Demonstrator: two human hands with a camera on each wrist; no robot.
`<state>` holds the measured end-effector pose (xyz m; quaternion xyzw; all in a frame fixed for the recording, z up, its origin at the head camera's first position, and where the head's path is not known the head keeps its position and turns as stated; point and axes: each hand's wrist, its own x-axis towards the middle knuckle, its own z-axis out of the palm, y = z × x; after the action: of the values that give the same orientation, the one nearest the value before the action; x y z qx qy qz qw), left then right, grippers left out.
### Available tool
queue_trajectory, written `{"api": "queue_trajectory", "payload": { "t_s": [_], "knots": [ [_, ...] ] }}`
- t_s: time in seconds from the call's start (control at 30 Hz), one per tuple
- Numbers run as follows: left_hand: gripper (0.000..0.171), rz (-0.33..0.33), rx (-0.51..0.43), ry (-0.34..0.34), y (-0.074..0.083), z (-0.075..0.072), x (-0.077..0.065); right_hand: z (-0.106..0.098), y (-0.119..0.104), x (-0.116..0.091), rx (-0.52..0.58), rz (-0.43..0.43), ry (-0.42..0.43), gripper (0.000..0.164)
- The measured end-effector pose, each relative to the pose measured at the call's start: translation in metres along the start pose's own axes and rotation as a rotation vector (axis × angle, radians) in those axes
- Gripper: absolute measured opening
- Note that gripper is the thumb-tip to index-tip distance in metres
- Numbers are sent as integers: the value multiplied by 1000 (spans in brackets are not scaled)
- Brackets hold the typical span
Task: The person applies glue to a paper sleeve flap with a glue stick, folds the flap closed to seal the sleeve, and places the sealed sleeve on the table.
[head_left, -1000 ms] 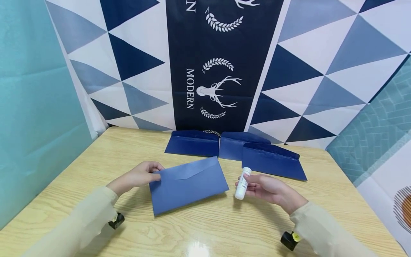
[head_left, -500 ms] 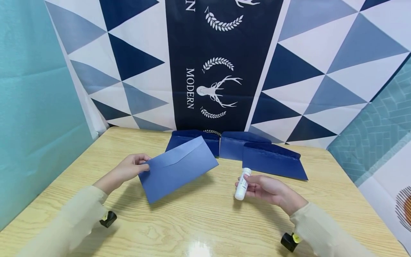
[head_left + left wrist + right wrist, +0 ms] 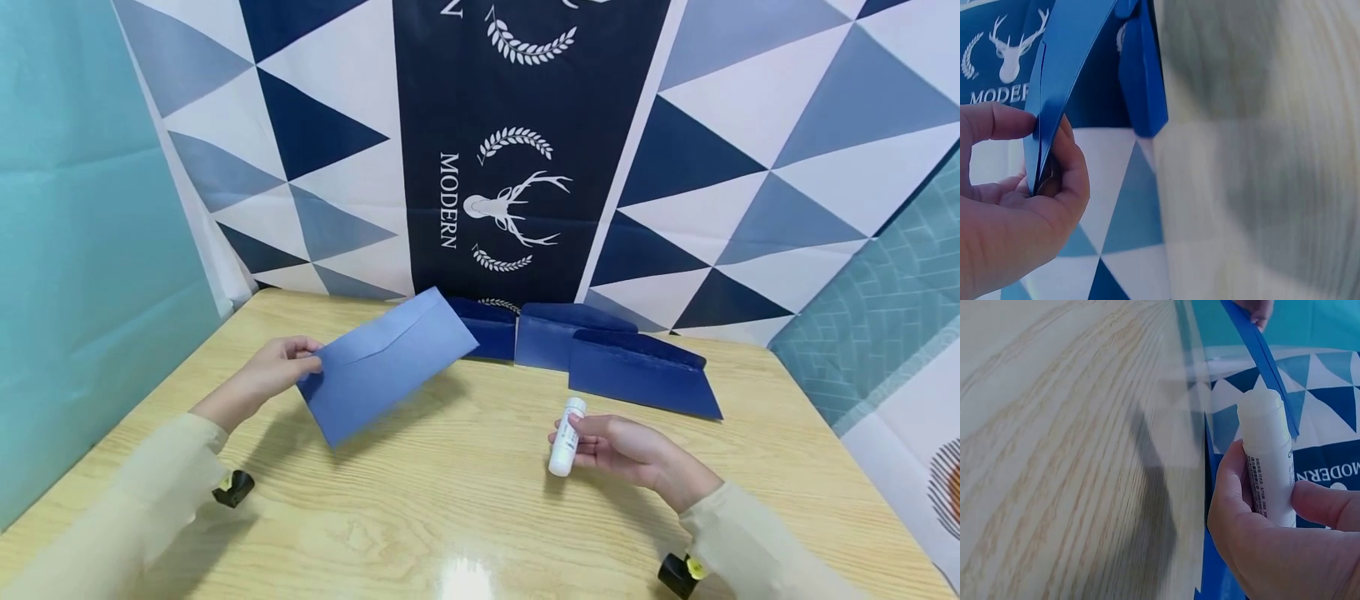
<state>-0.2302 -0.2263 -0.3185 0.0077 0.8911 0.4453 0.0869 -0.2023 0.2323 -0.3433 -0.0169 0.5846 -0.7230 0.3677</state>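
A blue envelope [image 3: 390,362], its flap lying down along the upper long side, is tilted above the table with its shadow beneath. My left hand [image 3: 273,371] pinches it by its left end between thumb and fingers; the left wrist view shows that envelope [image 3: 1054,81] nearly edge-on. To the right, my right hand [image 3: 630,450] grips a white glue stick [image 3: 567,437] over the table. Small dark print covers the side of the glue stick [image 3: 1269,462] in the right wrist view, its white end pointing up past the fingers.
Three darker blue envelopes lie along the table's back edge: one at left [image 3: 487,333], partly hidden by the held envelope, one in the middle [image 3: 543,343] and one at right [image 3: 645,375]. Behind the wooden table [image 3: 420,517] hangs a patterned cloth [image 3: 495,208].
My left hand has lifted the envelope and carried it left and toward the back, so it now overlaps the back left envelope. My right hand keeps the glue stick in nearly the same place.
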Motion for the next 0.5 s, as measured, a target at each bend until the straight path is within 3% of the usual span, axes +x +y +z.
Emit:
{"api": "queue_trajectory", "payload": {
  "t_s": [0.27, 0.5],
  "knots": [
    [41, -49, 14, 78, -14, -31, 5, -1, 3, 0, 20, 4, 11, 77],
    [48, -124, -50, 92, -35, -40, 6, -3, 3, 2, 48, 16, 16, 76]
  ]
}}
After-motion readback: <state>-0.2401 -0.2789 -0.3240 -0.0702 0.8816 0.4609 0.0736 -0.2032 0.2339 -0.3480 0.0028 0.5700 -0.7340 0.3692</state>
